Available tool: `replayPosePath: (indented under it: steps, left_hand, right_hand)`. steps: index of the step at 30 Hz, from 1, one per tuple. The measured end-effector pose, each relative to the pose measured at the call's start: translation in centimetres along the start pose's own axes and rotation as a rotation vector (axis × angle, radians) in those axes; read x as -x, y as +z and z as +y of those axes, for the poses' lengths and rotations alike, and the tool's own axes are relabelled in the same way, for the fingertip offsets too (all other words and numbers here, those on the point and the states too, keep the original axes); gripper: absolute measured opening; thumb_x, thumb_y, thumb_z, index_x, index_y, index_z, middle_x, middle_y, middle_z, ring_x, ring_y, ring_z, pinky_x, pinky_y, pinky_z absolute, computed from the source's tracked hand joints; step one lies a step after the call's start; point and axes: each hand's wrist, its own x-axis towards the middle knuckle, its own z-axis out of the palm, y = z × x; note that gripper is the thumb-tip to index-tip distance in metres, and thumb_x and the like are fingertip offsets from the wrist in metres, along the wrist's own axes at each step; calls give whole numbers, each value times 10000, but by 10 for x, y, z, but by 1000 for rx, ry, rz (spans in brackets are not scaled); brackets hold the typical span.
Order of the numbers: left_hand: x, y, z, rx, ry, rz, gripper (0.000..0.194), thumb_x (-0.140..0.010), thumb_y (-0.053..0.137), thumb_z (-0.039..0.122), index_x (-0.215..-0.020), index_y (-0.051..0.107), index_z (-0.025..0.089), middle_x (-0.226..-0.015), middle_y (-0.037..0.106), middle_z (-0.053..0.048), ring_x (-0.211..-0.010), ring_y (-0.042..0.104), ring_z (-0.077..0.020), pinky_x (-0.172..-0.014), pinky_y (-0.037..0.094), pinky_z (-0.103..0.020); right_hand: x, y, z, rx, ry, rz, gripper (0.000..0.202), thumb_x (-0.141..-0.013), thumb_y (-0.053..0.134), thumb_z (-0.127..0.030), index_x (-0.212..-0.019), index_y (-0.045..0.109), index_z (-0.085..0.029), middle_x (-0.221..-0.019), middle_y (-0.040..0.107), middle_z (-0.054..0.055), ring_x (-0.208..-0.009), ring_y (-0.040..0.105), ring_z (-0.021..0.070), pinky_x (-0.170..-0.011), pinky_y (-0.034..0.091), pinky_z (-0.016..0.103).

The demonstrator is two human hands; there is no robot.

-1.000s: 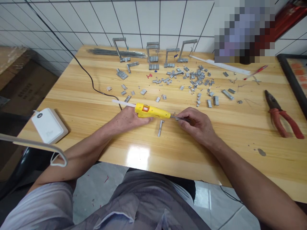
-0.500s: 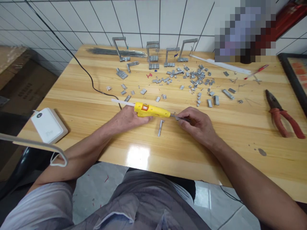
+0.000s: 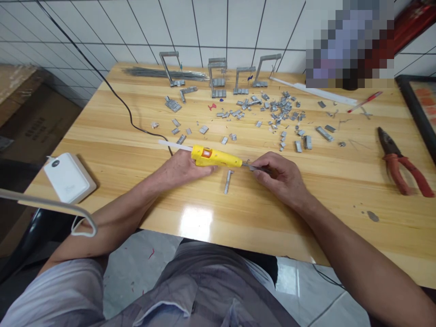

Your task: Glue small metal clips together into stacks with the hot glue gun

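My left hand (image 3: 185, 165) is closed around a yellow hot glue gun (image 3: 221, 157), with a white glue stick (image 3: 175, 145) poking out of its back end. The gun's nozzle points right, at or touching a small grey metal piece (image 3: 252, 167) pinched in my right hand (image 3: 277, 175). Part of that piece is hidden by my fingers, so its full shape does not show. Between my hands, a thin L-shaped strip of grey staples (image 3: 227, 182) lies on the wooden table (image 3: 163, 213).
Several grey frames made of staples, one being an upright frame (image 3: 216, 77), stand along the back. Loose staple pieces (image 3: 282, 109) are scattered before them. Red-handled pliers (image 3: 397, 163) and a red pen (image 3: 365, 102) lie right; a white power bank (image 3: 70, 178) and black cord (image 3: 131, 116) are left.
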Motion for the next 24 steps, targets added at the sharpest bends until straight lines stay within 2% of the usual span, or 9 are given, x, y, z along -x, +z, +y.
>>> replayPosePath:
  steps: [8,15,24]
  left_hand:
    - [1,-1,2,-13,-1,-8,253,-895,752,402,-1045,787,201,-963,814,-29,-844,750,-219,-754,633,-314]
    - [0,2,-9,8,33,5,324,-904,777,428,-1134,767,200,-1084,816,-46,-953,770,-234,-866,650,-340]
    - [-1,2,-18,-22,58,16,242,-910,736,383,-1072,773,207,-937,799,-13,-818,739,-195,-745,634,-296]
  right_hand:
    - [0,0,0,-4,4,2,66,-944,735,-264,-990,782,-274,-908,761,18,-793,676,175,-711,522,328]
    - [1,0,0,-14,15,2,66,-942,741,-267,-991,785,-271,-921,760,21,-806,683,175,-706,523,321]
    - [0,0,-1,-7,11,-3,64,-940,735,-250,-981,780,-268,-897,753,14,-788,671,167,-699,517,314]
